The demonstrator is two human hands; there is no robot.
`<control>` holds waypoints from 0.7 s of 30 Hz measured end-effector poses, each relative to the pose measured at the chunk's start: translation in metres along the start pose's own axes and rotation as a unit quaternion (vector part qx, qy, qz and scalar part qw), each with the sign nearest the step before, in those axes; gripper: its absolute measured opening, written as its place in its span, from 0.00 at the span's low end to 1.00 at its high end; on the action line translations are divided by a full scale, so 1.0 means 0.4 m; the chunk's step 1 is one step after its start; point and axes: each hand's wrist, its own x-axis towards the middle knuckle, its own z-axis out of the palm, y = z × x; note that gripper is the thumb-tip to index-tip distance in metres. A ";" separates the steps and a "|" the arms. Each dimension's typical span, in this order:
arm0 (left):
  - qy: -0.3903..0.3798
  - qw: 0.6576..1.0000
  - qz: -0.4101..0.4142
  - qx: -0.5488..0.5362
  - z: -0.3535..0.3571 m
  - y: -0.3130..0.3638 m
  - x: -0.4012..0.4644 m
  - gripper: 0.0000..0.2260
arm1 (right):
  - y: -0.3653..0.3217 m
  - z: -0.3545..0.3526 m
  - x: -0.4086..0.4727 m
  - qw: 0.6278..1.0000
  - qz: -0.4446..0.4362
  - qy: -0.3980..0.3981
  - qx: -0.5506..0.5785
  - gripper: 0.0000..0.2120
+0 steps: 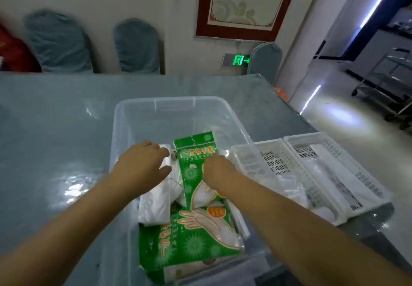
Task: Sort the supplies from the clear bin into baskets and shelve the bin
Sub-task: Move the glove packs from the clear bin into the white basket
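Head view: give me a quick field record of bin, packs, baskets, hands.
bin: clear bin on the table, holds packs
upper green pack: glove pack, tilted up, right hand grips it
lower green pack: second glove pack, lying flat
white pack: white packet, left hand on its top end
baskets: two white baskets right of the bin, side by side

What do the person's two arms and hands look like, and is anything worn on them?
Both forearms are bare up to the frame edge: no sleeves show. The left hand and the right hand wear no gloves, and no watch, bracelet or ring is visible. No markings can be seen on either arm.
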 end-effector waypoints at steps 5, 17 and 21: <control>0.024 1.000 0.001 -0.001 0.015 -0.008 0.003 0.17 | -0.019 0.083 0.020 1.000 0.022 -0.016 0.016 0.27; -0.022 0.999 -0.019 0.030 0.007 -0.008 0.002 0.17 | -0.009 0.017 0.026 0.834 0.194 0.057 0.514 0.21; -0.026 0.999 -0.027 0.033 0.016 -0.011 0.001 0.18 | -0.023 -0.057 -0.007 0.796 0.128 0.065 0.588 0.11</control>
